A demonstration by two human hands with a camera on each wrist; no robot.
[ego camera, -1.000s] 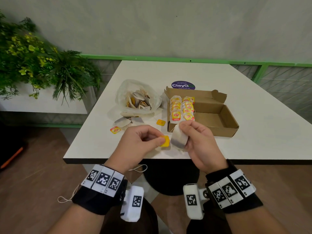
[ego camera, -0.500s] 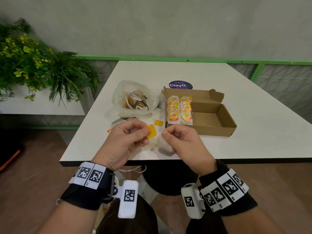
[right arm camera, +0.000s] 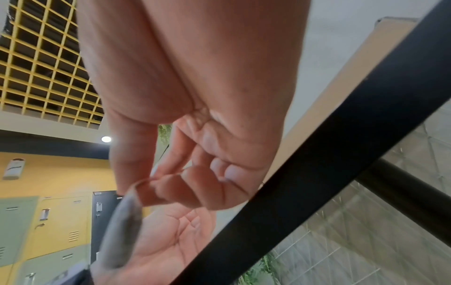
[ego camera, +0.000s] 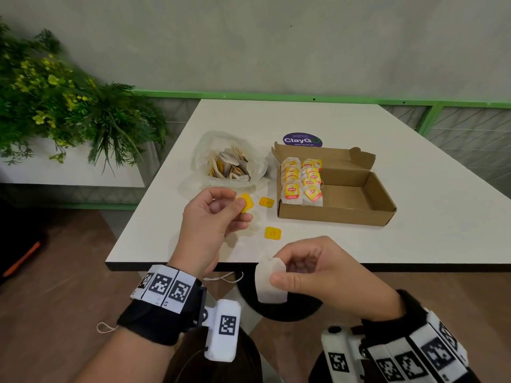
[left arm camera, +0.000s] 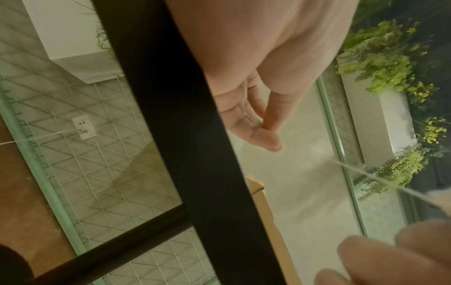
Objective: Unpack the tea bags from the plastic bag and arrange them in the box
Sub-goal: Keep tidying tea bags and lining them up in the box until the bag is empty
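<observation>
Left hand [ego camera: 213, 214] pinches tag [ego camera: 246, 203] (yellow); right hand [ego camera: 318, 272] pinches tea bag [ego camera: 269, 283].

Both arms are bare up to thick black wristbands [ego camera: 154, 324]. Each band has a strip of white tiles [ego camera: 166, 287] printed with black square codes. A chunky white block [ego camera: 224, 330] hangs off the inside of each wrist, same kind of code on it. A thin white string loop [ego camera: 103, 327] dangles off the left band.
</observation>
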